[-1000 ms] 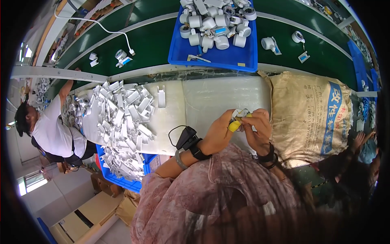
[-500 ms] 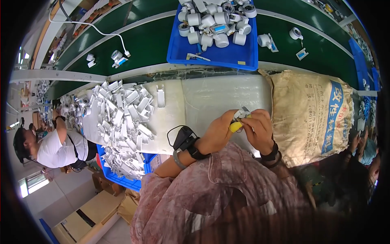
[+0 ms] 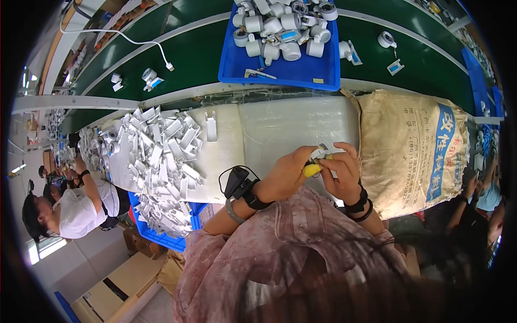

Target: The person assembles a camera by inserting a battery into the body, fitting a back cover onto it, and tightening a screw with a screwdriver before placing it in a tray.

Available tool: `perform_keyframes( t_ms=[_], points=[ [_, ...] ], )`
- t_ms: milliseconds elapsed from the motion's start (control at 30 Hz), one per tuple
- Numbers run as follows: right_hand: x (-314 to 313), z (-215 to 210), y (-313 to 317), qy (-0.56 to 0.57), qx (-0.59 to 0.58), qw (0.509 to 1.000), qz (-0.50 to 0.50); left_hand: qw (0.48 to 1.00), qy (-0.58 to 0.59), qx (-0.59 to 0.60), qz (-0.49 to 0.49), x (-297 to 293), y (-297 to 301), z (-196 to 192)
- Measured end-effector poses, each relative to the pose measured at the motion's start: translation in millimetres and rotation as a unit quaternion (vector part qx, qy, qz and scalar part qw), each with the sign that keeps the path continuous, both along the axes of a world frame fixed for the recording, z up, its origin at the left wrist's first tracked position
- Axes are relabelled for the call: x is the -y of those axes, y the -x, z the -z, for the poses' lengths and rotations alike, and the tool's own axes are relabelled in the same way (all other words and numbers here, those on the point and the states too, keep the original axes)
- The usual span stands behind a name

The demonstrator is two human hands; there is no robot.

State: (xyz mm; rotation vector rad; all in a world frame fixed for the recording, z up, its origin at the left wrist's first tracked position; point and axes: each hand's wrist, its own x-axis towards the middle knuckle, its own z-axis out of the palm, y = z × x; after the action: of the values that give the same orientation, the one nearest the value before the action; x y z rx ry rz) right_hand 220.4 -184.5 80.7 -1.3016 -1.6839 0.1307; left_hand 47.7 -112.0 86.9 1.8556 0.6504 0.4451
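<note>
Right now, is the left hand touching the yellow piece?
Touching: the head view shows the left hand closed around the yellow piece, which juts out of its grip.

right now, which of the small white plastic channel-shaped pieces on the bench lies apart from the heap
The small white plastic channel-shaped piece lying alone on the pale covered bench, just right of the white heap; the others lie piled together.

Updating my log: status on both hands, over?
Left hand gripping small yellow object, partly hidden. Right hand, fingers at small grey-white piece. Large tan printed sack close rightward.
</note>
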Motion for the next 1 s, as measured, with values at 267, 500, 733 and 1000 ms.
perform_keyframes(
  t_ms=[267, 500, 733, 1000],
  points=[
    [1, 3, 3, 0.011, 0.000, 1.000, -0.011, 1.000, 0.011, -0.018, 0.003, 0, 2, -2],
    [2, 0, 7, 0.000, -0.006, 1.000, 0.006, 0.999, -0.026, -0.024, -0.007, 1, 3, 0],
    [2, -1, 9, 0.021, 0.004, 1.000, 0.016, 0.998, -0.005, -0.069, -0.011, 1, 1, -5],
    [7, 4, 3, 0.036, 0.011, 0.999, 0.015, 0.999, 0.004, -0.050, -0.015, 5, 0, 3]
  ],
)
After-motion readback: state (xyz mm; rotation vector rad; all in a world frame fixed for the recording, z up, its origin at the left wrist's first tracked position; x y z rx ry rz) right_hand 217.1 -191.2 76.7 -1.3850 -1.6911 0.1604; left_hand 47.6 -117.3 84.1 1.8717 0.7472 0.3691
